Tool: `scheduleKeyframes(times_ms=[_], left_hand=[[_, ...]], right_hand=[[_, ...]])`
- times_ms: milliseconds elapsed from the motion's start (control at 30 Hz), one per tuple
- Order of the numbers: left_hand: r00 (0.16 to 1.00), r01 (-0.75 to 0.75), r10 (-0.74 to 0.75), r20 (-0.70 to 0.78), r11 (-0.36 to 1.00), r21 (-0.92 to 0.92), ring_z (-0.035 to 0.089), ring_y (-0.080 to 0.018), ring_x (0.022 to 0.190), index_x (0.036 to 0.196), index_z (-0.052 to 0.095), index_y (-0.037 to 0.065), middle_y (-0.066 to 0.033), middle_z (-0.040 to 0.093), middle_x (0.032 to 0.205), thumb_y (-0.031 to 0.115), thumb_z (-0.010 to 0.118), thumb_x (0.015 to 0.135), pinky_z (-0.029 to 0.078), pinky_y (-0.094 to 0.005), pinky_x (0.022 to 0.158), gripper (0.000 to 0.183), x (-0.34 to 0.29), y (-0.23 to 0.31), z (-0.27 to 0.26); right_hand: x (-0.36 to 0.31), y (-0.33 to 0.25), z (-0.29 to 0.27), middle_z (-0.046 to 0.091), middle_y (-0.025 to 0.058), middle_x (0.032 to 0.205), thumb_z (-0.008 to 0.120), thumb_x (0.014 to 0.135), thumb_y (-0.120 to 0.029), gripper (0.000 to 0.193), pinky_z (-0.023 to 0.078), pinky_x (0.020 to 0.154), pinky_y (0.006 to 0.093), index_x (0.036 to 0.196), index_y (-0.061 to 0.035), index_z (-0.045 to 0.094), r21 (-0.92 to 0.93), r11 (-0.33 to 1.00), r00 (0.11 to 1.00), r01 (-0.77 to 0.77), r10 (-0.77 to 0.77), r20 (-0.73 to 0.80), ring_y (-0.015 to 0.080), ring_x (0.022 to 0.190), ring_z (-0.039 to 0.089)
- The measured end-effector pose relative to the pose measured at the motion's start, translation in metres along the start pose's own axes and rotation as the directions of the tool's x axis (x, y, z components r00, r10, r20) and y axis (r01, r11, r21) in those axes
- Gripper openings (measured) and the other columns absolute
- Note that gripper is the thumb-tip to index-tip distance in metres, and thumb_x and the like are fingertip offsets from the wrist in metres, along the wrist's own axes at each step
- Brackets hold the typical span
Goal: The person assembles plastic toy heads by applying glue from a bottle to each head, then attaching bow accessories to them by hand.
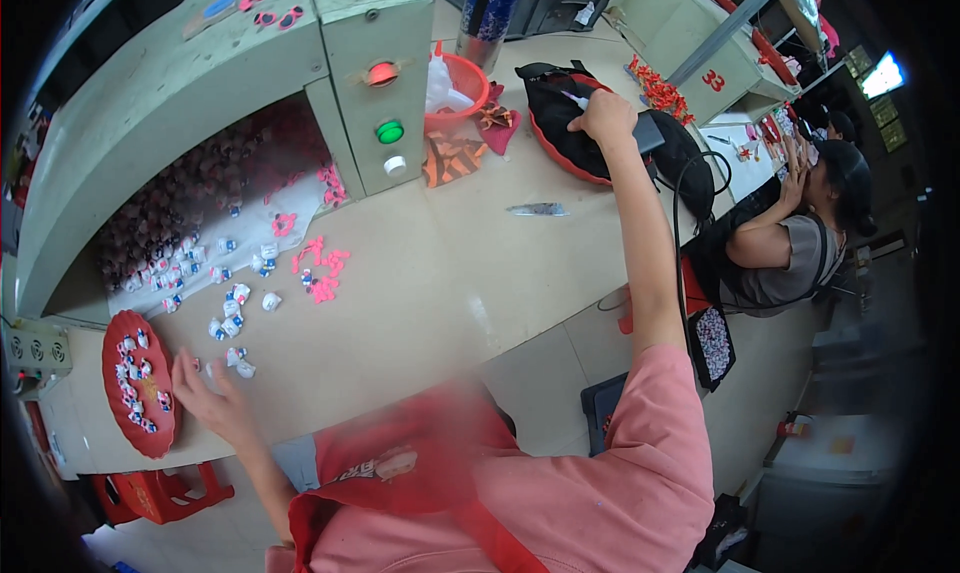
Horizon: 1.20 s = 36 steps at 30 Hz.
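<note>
At the left, my left hand [208, 398] is low over the table beside a scalloped red plate [168, 413], its fingers apart and slightly blurred. Small white, blue and pink figures [130, 373] lie on that plate, and several more white figures [232, 318] are scattered on the table. My right arm stretches far to the right, where my right hand [607, 121] is over a black bag [548, 98]. Its fingers are curled, with a thin pale stick-like thing [574, 100] sticking out by them. A dark flat device [648, 131] is next to that hand.
A pale green machine [375, 33] with coloured buttons arches over many small figures. Pink pieces [322, 273], a clear packet [538, 210] and an orange basket [470, 73] are on the table [430, 303]. A black cable [678, 223] hangs by my right arm. Another person [790, 223] sits at right.
</note>
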<state>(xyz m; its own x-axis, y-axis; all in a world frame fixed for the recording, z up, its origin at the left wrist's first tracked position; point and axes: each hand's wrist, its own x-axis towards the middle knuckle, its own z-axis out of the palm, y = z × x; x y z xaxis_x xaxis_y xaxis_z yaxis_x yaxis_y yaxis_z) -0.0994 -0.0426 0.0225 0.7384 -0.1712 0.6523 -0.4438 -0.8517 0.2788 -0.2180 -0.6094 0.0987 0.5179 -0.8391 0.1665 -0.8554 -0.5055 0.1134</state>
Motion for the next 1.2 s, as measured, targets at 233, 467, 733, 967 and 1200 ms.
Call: scheduleKeyframes(times_ms=[233, 467, 733, 967, 1200], left_hand=[[0.553, 0.599, 0.501, 0.666, 0.317, -0.736, 0.057, -0.0208, 0.097, 0.114, 0.051, 0.001, -0.0135, 0.057, 0.106, 0.013, 0.057, 0.084, 0.046, -0.0305, 0.083, 0.033, 0.000, 0.247, 0.079], [0.550, 0.587, 0.187, 0.814, 0.607, -0.536, 0.060, -0.0220, 0.085, 0.129, 0.031, -0.004, -0.0184, 0.056, 0.103, 0.029, 0.057, 0.083, 0.049, -0.0294, 0.072, 0.063, 0.003, 0.441, 0.213], [0.446, 0.780, 0.120, 0.887, 0.434, -0.451, 0.049, -0.0399, 0.104, 0.123, 0.034, -0.005, -0.0283, 0.048, 0.112, 0.009, 0.056, 0.074, 0.040, -0.0443, 0.089, 0.056, 0.017, 0.453, 0.256], [0.936, -0.047, 0.289, 0.201, 0.669, -0.742, 0.051, -0.0365, 0.096, 0.120, 0.041, -0.003, -0.0244, 0.049, 0.101, 0.031, 0.062, 0.077, 0.042, -0.0431, 0.084, 0.058, 0.036, 0.447, 0.190], [0.709, 0.143, 0.434, 0.556, 0.683, -0.716, 0.056, -0.0382, 0.095, 0.125, 0.034, 0.000, -0.0237, 0.054, 0.106, 0.033, 0.066, 0.075, 0.045, -0.0436, 0.079, 0.068, 0.021, 0.481, 0.178]], right_hand=[[0.025, 0.032, 0.003, 0.066, 0.0131, 0.088, 0.076, 0.057, -0.025, 0.039, 0.050, 0.075, 0.0368, 0.093, -0.0107, 0.067, 0.077, 0.977, 0.978, 0.201, -0.204, 0.033, 0.0285, 0.085, 0.063], [0.056, 0.062, -0.041, 0.065, 0.0173, 0.082, 0.070, 0.060, -0.026, 0.035, 0.050, 0.073, 0.0366, 0.089, -0.0055, 0.068, 0.256, 0.959, 0.992, 0.124, -0.113, -0.056, 0.0289, 0.080, 0.064], [0.070, 0.063, -0.031, 0.065, 0.0131, 0.070, 0.075, 0.059, -0.030, 0.040, 0.049, 0.063, 0.0329, 0.084, 0.0001, 0.067, 0.489, 0.866, 0.975, 0.102, -0.184, 0.122, 0.0228, 0.062, 0.063], [0.000, 0.162, -0.021, 0.064, 0.0164, 0.082, 0.082, 0.046, -0.038, 0.063, 0.047, 0.073, 0.0357, 0.093, 0.0000, 0.063, 0.402, 0.915, 0.966, -0.038, -0.070, 0.250, 0.0286, 0.079, 0.062], [-0.030, 0.191, 0.035, 0.055, 0.0150, 0.117, 0.082, 0.047, -0.020, 0.085, 0.042, 0.091, 0.0355, 0.124, -0.0079, 0.048, 0.440, 0.888, 0.972, 0.132, -0.203, 0.118, 0.0298, 0.109, 0.052]])
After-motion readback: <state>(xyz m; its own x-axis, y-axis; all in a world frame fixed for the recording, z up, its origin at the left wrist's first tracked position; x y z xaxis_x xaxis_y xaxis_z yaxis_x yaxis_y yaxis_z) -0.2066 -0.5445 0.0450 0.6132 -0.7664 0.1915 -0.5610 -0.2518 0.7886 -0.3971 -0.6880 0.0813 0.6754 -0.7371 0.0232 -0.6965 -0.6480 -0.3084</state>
